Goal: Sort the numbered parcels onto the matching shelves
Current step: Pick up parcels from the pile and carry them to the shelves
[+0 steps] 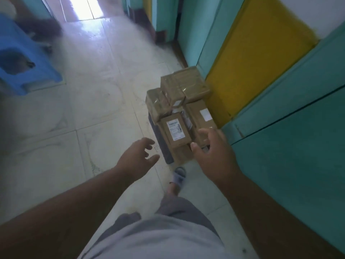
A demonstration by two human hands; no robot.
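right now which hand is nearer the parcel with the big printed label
Right. The right hand is open at the labelled parcel, fingers spread over the box beside it, thumb by its near corner. The left hand hangs open over the floor, short of the pile's left edge.

Dim, motion-blurred; doorway glare

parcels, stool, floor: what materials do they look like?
Parcels: brown cardboard, matte, with glossy clear tape glinting on the upper ones and white paper labels. Stool: probably moulded plastic, uniform blue with rounded edges and a cutout. Floor: pale glazed tile, likely ceramic, showing grout lines and window glare.
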